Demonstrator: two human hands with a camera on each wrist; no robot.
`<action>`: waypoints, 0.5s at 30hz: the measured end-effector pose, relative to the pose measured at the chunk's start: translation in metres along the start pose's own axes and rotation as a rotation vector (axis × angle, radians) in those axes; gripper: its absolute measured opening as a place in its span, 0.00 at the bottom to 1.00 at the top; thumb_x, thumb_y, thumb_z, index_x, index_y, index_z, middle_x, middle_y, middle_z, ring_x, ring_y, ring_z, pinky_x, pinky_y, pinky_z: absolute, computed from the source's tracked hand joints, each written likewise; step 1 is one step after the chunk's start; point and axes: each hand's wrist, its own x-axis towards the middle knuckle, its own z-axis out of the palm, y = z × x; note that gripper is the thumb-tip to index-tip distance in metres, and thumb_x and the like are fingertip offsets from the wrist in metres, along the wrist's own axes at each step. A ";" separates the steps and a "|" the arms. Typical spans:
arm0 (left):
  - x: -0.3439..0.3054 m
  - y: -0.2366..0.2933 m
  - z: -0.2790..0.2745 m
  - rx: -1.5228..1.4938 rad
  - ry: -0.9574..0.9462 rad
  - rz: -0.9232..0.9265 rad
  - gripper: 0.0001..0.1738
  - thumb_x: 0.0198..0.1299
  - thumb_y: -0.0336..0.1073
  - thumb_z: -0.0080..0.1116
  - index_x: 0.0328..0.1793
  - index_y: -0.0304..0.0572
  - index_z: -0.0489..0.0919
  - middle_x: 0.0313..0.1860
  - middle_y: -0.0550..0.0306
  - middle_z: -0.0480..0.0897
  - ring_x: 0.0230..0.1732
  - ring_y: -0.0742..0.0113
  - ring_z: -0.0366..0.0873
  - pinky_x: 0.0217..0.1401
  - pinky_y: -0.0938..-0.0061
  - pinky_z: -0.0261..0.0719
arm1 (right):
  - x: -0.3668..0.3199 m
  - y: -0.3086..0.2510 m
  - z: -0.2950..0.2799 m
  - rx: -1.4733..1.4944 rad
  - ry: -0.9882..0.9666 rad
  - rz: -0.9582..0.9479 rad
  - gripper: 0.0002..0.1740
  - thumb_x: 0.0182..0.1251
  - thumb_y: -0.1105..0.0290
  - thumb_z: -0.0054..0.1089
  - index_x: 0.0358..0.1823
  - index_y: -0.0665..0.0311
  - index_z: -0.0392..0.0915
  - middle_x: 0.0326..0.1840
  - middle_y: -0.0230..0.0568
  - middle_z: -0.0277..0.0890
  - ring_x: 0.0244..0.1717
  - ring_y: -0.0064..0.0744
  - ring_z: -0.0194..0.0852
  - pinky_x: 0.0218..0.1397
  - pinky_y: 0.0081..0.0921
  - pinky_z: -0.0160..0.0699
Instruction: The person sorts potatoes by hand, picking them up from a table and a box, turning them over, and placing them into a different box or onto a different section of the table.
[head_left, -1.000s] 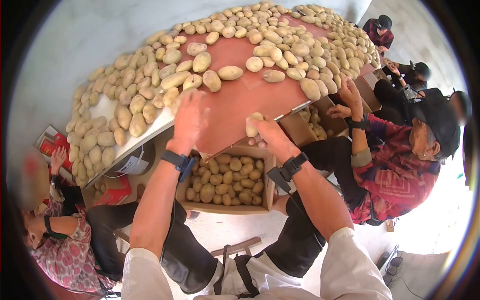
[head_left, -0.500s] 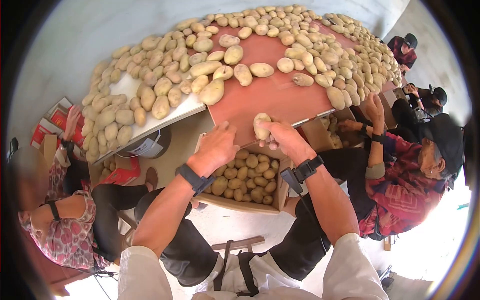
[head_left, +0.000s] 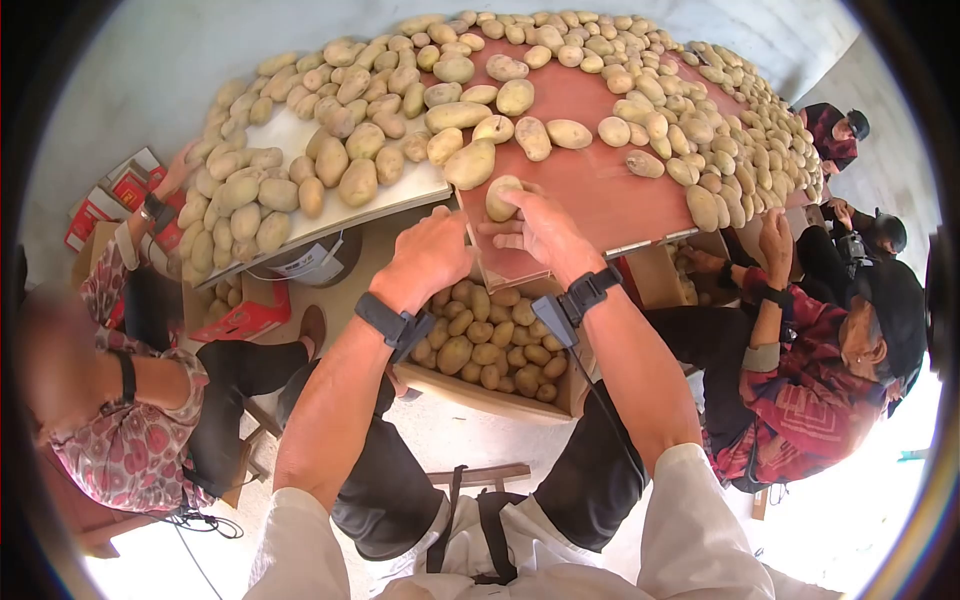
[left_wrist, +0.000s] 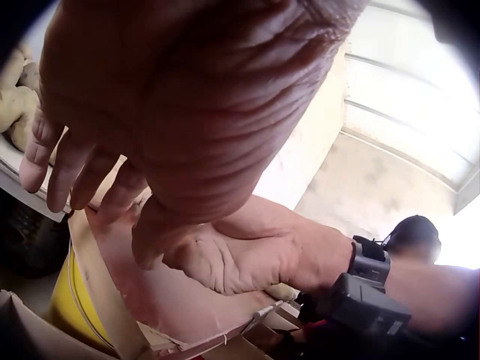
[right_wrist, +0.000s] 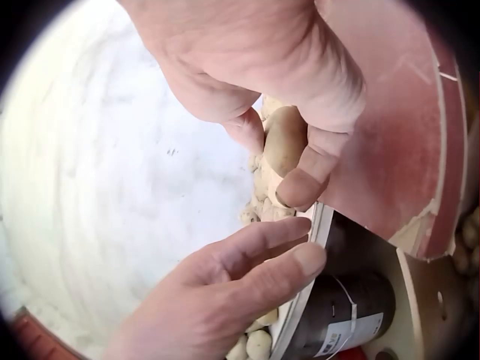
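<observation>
My right hand [head_left: 548, 238] pinches a pale oval potato [head_left: 502, 198] between thumb and fingers, above the front of the red board [head_left: 600, 190]. In the right wrist view, that potato [right_wrist: 286, 141] shows between the thumb and the curled fingers. My left hand [head_left: 428, 258] is just left of the board's front corner and holds nothing. Its fingers are extended in the right wrist view, where the left hand [right_wrist: 217, 289] lies below the right one. A large potato [head_left: 470, 165] sits at the board's left edge, just beyond the held one.
Many potatoes [head_left: 690, 130] cover the board's far side and the white tabletop [head_left: 410, 190] at left. A cardboard box [head_left: 500, 392] of potatoes stands below my hands. A dark bucket [head_left: 325, 260] is under the white table. People sit close at left and right.
The head view has swung left. My left hand has drawn back from the potatoes, dropped, then risen slightly beside the board corner. My right hand has carried its potato left and forward over the board.
</observation>
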 end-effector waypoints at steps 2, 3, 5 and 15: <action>0.000 -0.002 -0.006 -0.020 -0.012 -0.019 0.29 0.64 0.43 0.65 0.68 0.38 0.76 0.62 0.44 0.80 0.67 0.44 0.76 0.65 0.50 0.77 | -0.002 -0.001 0.007 -0.074 0.025 0.019 0.26 0.76 0.61 0.57 0.70 0.59 0.64 0.50 0.47 0.81 0.38 0.39 0.89 0.35 0.29 0.84; -0.001 -0.002 -0.009 -0.030 -0.006 -0.029 0.29 0.64 0.44 0.65 0.68 0.37 0.76 0.62 0.43 0.80 0.67 0.44 0.76 0.66 0.51 0.76 | -0.006 -0.001 0.012 -0.151 0.014 0.028 0.25 0.76 0.62 0.55 0.69 0.60 0.64 0.47 0.46 0.81 0.35 0.37 0.88 0.32 0.27 0.82; -0.004 -0.005 -0.014 -0.045 -0.003 -0.048 0.30 0.64 0.44 0.65 0.69 0.37 0.76 0.63 0.43 0.81 0.68 0.44 0.76 0.67 0.52 0.75 | -0.008 -0.003 0.019 -0.231 -0.004 0.045 0.23 0.76 0.62 0.54 0.68 0.60 0.65 0.44 0.46 0.82 0.32 0.35 0.87 0.29 0.26 0.81; -0.016 -0.032 -0.022 -0.070 0.195 -0.024 0.29 0.64 0.49 0.63 0.63 0.33 0.81 0.58 0.35 0.84 0.62 0.40 0.81 0.66 0.55 0.77 | 0.020 0.006 0.012 -0.283 0.062 0.010 0.22 0.76 0.64 0.56 0.66 0.62 0.65 0.32 0.41 0.79 0.21 0.23 0.70 0.16 0.20 0.61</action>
